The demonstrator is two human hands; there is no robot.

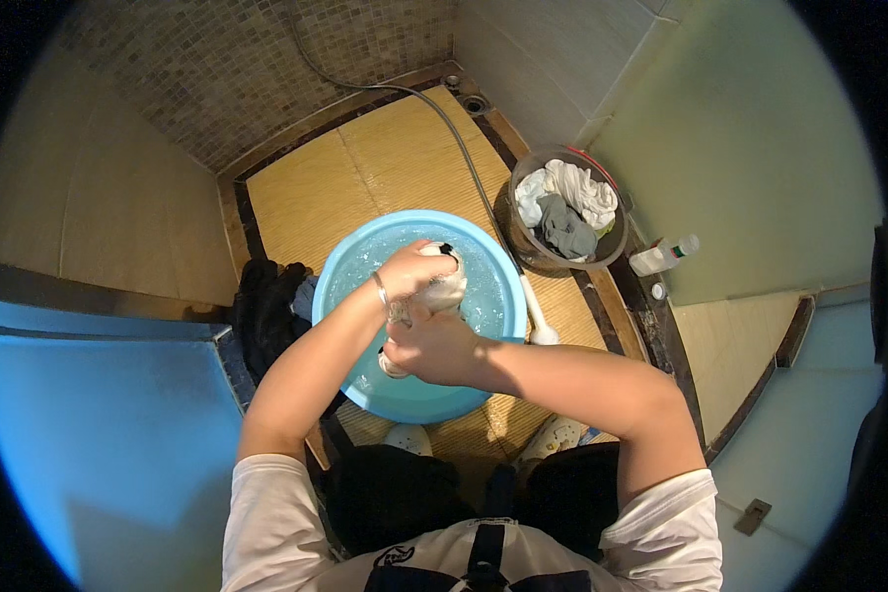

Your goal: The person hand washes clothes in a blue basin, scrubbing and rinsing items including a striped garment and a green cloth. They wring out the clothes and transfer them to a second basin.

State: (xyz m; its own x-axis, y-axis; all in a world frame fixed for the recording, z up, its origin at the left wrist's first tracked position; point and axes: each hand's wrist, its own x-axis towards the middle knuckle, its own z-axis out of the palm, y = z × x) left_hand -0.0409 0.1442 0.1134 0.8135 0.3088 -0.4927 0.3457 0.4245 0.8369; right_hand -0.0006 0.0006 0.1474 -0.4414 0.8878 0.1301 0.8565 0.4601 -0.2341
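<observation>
A blue plastic basin (420,409) of water stands on the floor before me. Over it, both my hands grip a bunched white cloth item (444,294) with black patches. My left hand (414,272), with a bracelet at its wrist, holds the far end. Closer to me, my right hand (436,346) is closed around the near part, and a bit of the cloth sticks out below its fingers. The hands cover much of the item, so its kind is unclear.
To the right stands a bucket (514,237) of white and grey clothes. A grey hose (455,133) runs to a white shower head (544,333). Dark clothing (263,318) lies left of the basin. An uncapped plastic bottle (655,259) and a white cap (658,291) sit on the ledge.
</observation>
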